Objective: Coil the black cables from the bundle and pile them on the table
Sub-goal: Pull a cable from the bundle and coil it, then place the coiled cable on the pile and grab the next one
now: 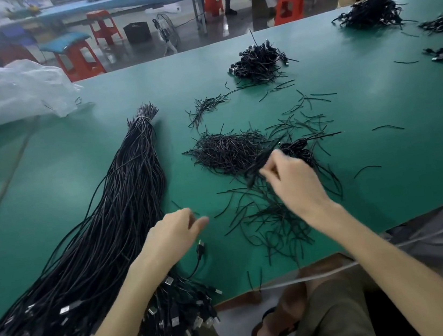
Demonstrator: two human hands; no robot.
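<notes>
A long bundle of black cables [123,197] lies on the green table [378,124], tied near its far end, with silver USB plugs [170,281] hanging over the near edge. My left hand [172,235] hovers beside the bundle with fingers loosely curled, holding nothing; one loose cable end [200,248] lies just under it. My right hand [292,179] pinches a small bunch of black twist ties [259,163] above a heap of ties [226,151]. A coiled cable [296,148] lies just beyond that hand. A pile of coiled cables [257,61] sits farther back.
Loose black ties [272,217] are scattered over the table's middle and near edge. More cable piles [371,12] sit at the far right. A clear plastic bag [5,94] lies at the left. Red stools [76,60] and another bench stand beyond the table.
</notes>
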